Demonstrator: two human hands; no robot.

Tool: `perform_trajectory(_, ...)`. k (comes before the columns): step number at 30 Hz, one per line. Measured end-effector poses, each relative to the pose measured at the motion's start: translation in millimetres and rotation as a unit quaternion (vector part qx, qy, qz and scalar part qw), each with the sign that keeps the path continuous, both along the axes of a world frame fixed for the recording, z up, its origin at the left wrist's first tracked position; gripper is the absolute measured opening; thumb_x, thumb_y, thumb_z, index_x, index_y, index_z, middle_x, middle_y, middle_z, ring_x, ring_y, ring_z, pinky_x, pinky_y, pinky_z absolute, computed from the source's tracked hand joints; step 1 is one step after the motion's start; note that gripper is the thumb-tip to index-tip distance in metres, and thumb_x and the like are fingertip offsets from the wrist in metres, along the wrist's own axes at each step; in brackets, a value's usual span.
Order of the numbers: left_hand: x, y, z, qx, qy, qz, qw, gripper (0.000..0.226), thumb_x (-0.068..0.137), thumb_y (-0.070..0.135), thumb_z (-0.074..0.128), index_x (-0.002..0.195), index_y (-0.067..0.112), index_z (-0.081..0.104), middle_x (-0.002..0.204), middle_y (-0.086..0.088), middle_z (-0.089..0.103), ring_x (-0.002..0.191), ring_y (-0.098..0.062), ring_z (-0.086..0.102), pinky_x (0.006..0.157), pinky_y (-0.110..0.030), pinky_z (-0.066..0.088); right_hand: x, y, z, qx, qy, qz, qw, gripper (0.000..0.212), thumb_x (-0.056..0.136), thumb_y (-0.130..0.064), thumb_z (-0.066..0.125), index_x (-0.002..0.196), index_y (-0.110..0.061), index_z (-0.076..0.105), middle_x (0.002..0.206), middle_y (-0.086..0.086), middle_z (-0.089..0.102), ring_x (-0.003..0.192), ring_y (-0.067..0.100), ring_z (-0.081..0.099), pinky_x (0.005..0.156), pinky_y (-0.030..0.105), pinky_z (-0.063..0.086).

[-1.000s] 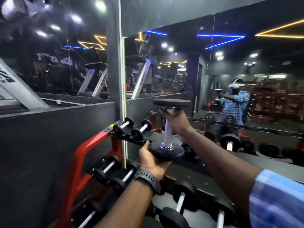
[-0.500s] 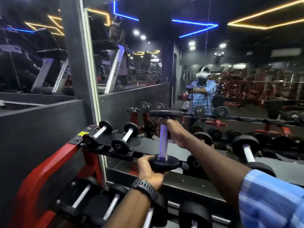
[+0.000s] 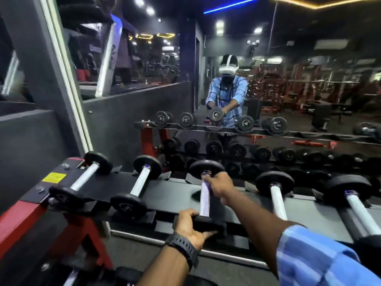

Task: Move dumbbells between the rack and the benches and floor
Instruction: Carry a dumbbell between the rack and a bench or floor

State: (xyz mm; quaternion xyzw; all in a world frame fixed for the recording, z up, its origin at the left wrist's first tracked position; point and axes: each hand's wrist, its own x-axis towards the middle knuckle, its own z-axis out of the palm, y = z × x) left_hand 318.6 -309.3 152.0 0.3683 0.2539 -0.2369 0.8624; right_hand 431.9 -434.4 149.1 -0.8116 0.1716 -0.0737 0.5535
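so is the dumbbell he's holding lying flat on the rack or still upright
Lying flat: the dumbbell runs along the top rack tier like its neighbours. Whether it rests fully, cannot tell.

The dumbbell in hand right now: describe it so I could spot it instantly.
Find the red-framed rack against the mirror. On its top shelf, the held dumbbell is third from the left. Only it is gripped: left hand on the near head, right hand on the handle.

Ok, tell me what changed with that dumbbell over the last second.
The held dumbbell went from upright, raised above the rack, to lying level in the open slot on the top shelf, handle pointing front to back. Neither hand let go: the left hand grips the near head, the right hand the handle near the far head. The two dumbbells on its left stayed put.
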Motion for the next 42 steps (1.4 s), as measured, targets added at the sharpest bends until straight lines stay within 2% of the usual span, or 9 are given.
perform_trajectory(4, 30, 3, -3, 0.000, 0.007, -0.050, 0.999, 0.022, 0.096, 0.006, 0.043, 0.090, -0.010, 0.056, 0.090, -0.024, 0.061, 0.083, -0.041, 0.057, 0.073, -0.059, 0.045, 12, 3, -6, -0.078, 0.020, -0.061, 0.995, 0.046, 0.076, -0.043, 0.076, 0.052, -0.008, 0.057, 0.056, 0.008, 0.056, 0.062, 0.025, 0.054, 0.058, 0.029, 0.038)
perform_trajectory(10, 37, 19, -10, 0.054, -0.008, -0.152, 0.987, 0.035, 0.099, 0.025, 0.052, 0.092, -0.008, 0.063, 0.093, -0.025, 0.066, 0.088, -0.042, 0.062, 0.083, -0.052, 0.050, 26, 2, -8, -0.134, 0.064, -0.053, 0.987, 0.051, 0.072, -0.051, 0.077, 0.060, -0.003, 0.064, 0.062, 0.011, 0.065, 0.068, 0.028, 0.069, 0.059, 0.029, 0.051)
perform_trajectory(15, 40, 52, 13, 0.303, -0.092, -0.335, 0.887, 0.066, 0.093, 0.062, 0.047, 0.084, 0.000, 0.068, 0.079, -0.019, 0.075, 0.067, -0.029, 0.069, 0.070, -0.034, 0.056, 10, -2, 15, -0.196, 0.093, -0.019, 0.976, 0.050, 0.076, -0.056, 0.071, 0.060, -0.011, 0.053, 0.078, 0.013, 0.069, 0.084, 0.029, 0.071, 0.062, 0.030, 0.050)
perform_trajectory(17, 52, 57, 47, 0.381, -0.164, -0.304, 0.858, 0.061, 0.095, 0.056, 0.051, 0.071, 0.002, 0.064, 0.065, -0.016, 0.071, 0.049, -0.024, 0.064, 0.058, -0.028, 0.051, 2, -12, 35, -0.175, 0.071, -0.015, 0.982, 0.055, 0.071, -0.057, 0.073, 0.065, -0.004, 0.063, 0.074, 0.013, 0.073, 0.074, 0.030, 0.073, 0.065, 0.038, 0.060)
perform_trajectory(20, 71, 49, 114, 0.426, -0.318, -0.183, 0.827, 0.052, 0.094, 0.051, 0.058, 0.069, 0.006, 0.064, 0.070, -0.015, 0.068, 0.055, -0.025, 0.060, 0.051, -0.026, 0.042, -12, -32, 91, -0.181, -0.012, -0.025, 0.983, 0.062, 0.070, -0.061, 0.069, 0.070, 0.001, 0.070, 0.064, 0.013, 0.070, 0.066, 0.031, 0.069, 0.074, 0.047, 0.060)
perform_trajectory(26, 68, 28, 237, 0.370, -0.529, -0.005, 0.764, 0.061, 0.063, 0.076, 0.059, 0.070, 0.016, 0.070, 0.069, -0.001, 0.068, 0.065, -0.020, 0.060, 0.067, -0.032, 0.045, -72, -57, 230, -0.138, -0.209, -0.092, 0.964, 0.071, 0.071, -0.074, 0.057, 0.077, -0.005, 0.070, 0.070, 0.008, 0.067, 0.070, 0.021, 0.062, 0.075, 0.041, 0.055)
perform_trajectory(34, 17, 3, 253, 0.313, -0.554, 0.007, 0.772, 0.059, 0.069, 0.071, 0.058, 0.077, 0.014, 0.069, 0.078, -0.004, 0.071, 0.068, -0.018, 0.063, 0.067, -0.035, 0.045, -139, -101, 272, -0.070, -0.256, -0.111, 0.958, 0.075, 0.043, -0.095, 0.055, 0.075, -0.030, 0.073, 0.079, 0.002, 0.076, 0.084, 0.025, 0.072, 0.084, 0.051, 0.057)
perform_trajectory(38, -1, -19, 254, 0.282, -0.570, 0.019, 0.772, 0.052, 0.079, 0.062, 0.059, 0.084, 0.012, 0.069, 0.084, -0.007, 0.071, 0.073, -0.022, 0.066, 0.066, -0.036, 0.050, -183, -111, 282, -0.076, -0.255, -0.122, 0.956, 0.075, 0.059, -0.084, 0.053, 0.076, -0.014, 0.072, 0.079, 0.002, 0.076, 0.082, 0.023, 0.072, 0.083, 0.050, 0.057)
perform_trajectory(42, -40, -50, 264, 0.226, -0.606, 0.023, 0.763, 0.050, 0.076, 0.065, 0.059, 0.084, 0.016, 0.063, 0.086, -0.010, 0.068, 0.074, -0.026, 0.063, 0.065, -0.038, 0.048, -246, -127, 287, -0.132, -0.265, -0.161, 0.942, 0.053, 0.078, -0.073, 0.052, 0.073, -0.024, 0.070, 0.093, -0.002, 0.075, 0.094, 0.020, 0.067, 0.091, 0.041, 0.053)
